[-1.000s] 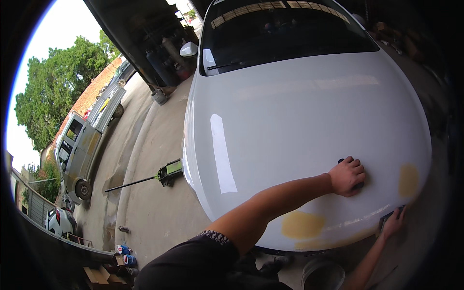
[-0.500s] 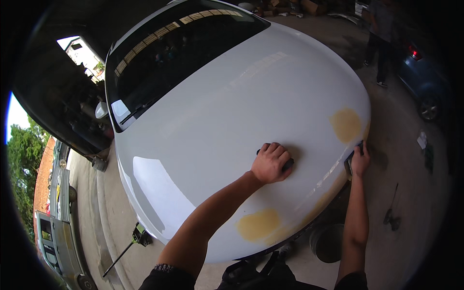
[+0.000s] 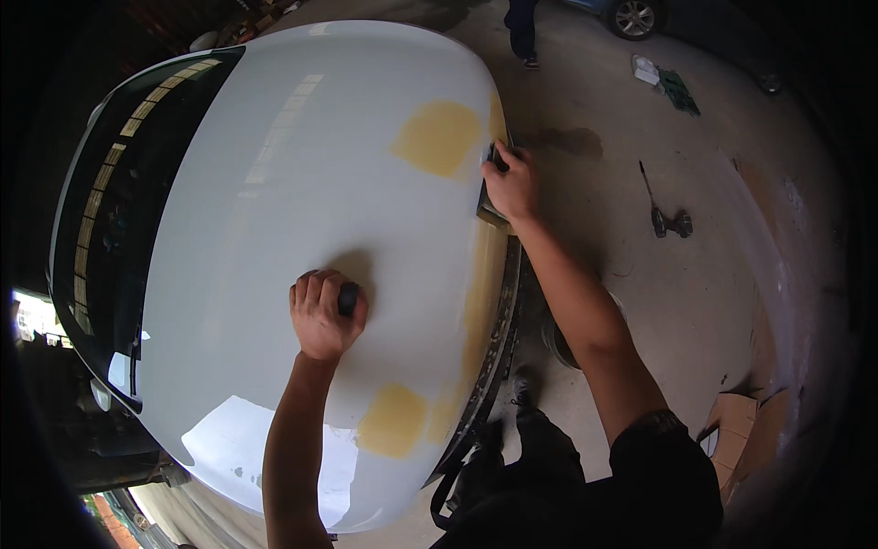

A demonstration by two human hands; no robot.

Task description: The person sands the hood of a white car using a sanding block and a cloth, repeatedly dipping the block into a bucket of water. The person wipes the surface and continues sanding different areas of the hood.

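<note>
A white car hood [image 3: 238, 229] fills the middle, with yellowish patches [image 3: 437, 137] [image 3: 391, 421] near its front edge and more along that edge. My left hand [image 3: 327, 311] is closed around a small dark object [image 3: 348, 298] resting on the middle of the hood; my fingers hide much of it. My right hand [image 3: 508, 183] grips a dark flat block [image 3: 490, 209] against the hood's front edge, just beside the upper yellowish patch. The dark windscreen [image 3: 119, 210] lies at the left.
A person's leg [image 3: 522, 37] stands beside a blue car [image 3: 594, 5]. On the concrete floor lie a green item [image 3: 677, 91], a dark tool with a long rod [image 3: 670, 220] and cardboard [image 3: 736, 435]. A round container [image 3: 567, 339] sits partly behind my right forearm.
The view has swung right, bringing the floor and blue car into sight. My right hand and block have moved farther along the front edge, while my left hand stays on the hood.
</note>
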